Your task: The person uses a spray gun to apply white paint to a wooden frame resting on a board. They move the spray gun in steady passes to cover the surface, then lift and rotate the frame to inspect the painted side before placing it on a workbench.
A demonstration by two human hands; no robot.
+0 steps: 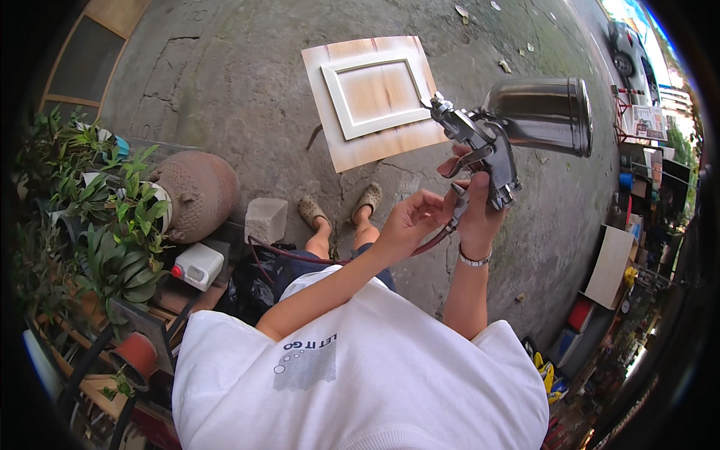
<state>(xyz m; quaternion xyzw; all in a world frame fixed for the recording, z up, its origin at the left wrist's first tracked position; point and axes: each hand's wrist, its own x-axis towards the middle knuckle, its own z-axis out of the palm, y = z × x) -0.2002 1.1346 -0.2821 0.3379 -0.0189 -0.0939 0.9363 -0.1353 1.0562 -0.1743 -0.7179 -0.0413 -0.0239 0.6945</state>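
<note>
My right hand [480, 210] is wrapped round the grip of a silver spray gun [476, 142], which has a large metal cup [532, 112] on its side. A metal hose fitting [460, 202] shows below the gun, on a dark red hose [427, 246] that runs behind my forearm. My left hand [412, 221] is beside the fitting with its fingers curled; what they hold, if anything, is unclear. Past the gun, a white rectangular frame [337, 97] lies on a square board [326, 157] with pale overspray.
Potted plants [105, 217], a clay jar [199, 195], a white jug [196, 266] and a concrete block [266, 217] stand on my left. Cracked concrete ground [187, 75] lies ahead. Boxes, boards [607, 266] and clutter line the right side; a parked car [630, 60] is far right.
</note>
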